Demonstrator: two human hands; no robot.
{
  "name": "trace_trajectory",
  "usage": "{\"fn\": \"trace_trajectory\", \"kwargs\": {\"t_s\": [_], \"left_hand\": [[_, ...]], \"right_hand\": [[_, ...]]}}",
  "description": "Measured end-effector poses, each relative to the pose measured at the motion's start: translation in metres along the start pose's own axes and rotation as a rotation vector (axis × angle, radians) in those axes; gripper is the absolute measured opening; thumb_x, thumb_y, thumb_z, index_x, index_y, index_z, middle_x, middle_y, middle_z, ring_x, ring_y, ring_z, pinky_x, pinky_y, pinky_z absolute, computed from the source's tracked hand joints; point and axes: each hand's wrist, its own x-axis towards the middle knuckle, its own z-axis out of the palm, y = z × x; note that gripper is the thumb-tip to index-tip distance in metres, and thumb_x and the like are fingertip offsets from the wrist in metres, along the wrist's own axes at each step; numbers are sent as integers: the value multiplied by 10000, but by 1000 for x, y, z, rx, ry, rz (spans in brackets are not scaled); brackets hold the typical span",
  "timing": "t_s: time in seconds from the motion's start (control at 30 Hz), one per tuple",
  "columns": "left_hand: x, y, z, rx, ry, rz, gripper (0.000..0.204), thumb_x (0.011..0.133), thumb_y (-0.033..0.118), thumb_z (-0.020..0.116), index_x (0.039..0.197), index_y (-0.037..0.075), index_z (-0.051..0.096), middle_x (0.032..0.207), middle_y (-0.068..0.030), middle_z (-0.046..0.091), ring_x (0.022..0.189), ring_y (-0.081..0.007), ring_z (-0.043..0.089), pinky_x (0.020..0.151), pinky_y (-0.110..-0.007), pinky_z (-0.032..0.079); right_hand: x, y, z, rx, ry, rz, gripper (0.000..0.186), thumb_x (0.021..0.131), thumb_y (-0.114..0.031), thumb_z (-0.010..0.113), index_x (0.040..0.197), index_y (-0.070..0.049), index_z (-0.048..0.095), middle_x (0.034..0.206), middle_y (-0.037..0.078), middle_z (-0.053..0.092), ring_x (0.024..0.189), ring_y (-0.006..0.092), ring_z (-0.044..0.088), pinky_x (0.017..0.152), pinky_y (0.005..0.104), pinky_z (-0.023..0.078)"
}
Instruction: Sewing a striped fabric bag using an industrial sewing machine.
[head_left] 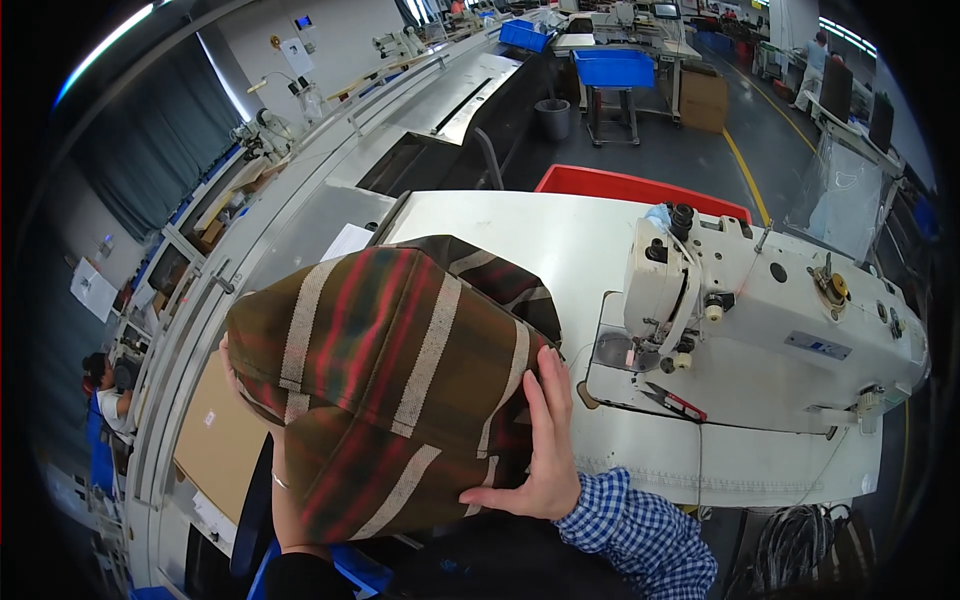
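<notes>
A sewn piece of plaid cloth [375, 350], brown with red, green and beige stripes, bulges up in front of me; whether it is a cap or a bag I cannot tell. My right hand [545, 440] holds its right side, thumb on the near face and fingers along the edge. My left hand [229, 366] reaches behind and holds the left side, mostly hidden by the cloth. Right of the cloth, apart from it, stands a white sewing machine [770, 310]. Small red-and-black thread snips [677, 402] lie on the machine bed.
The white worktable [480, 218] has a red bin [640, 188] along its far edge. On the left are a brown cardboard sheet [215, 430] and a long metal rail. Farther off stand a blue tub [614, 70] on a stand, a grey bucket [552, 118] and a cardboard box [703, 98].
</notes>
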Motion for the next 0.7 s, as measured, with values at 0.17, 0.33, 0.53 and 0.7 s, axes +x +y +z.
{"fn": "trace_trajectory", "kwargs": {"t_s": [0.17, 0.33, 0.53, 0.7], "left_hand": [[-7, -14, 3, 50, -39, -27, 201, 910, 162, 543, 1050, 21, 511, 1103, -70, 535, 1029, -130, 519, 911, -276, 411], [-12, -24, 5, 114, -65, -45, 205, 909, 165, 546, 1052, 22, 510, 1103, -69, 534, 1030, -130, 518, 910, -276, 412], [-24, -37, 8, 182, -94, -76, 209, 909, 168, 550, 1053, 23, 510, 1103, -68, 533, 1031, -130, 518, 910, -276, 412], [-27, -43, 13, 244, -106, -83, 212, 908, 171, 554, 1054, 23, 509, 1104, -67, 532, 1031, -129, 518, 909, -277, 413]], "right_hand": [[-2, -8, -3, 17, 25, 10, 1069, 712, -579, 733, 1431, 54, 260, 1489, 299, 212, 1381, 463, 226, 1094, 619, 154], [-12, -3, -11, -2, 38, -9, 799, 794, -402, 707, 1352, 83, 402, 1448, 272, 328, 1334, 435, 333, 1087, 521, 283], [-7, -1, -20, -105, -11, -67, 589, 795, -275, 712, 1262, 40, 538, 1368, 196, 477, 1273, 373, 428, 990, 434, 390], [3, -5, -25, -166, -39, -201, 534, 774, -298, 724, 1220, -32, 597, 1323, 146, 533, 1214, 288, 481, 911, 391, 403]]}}
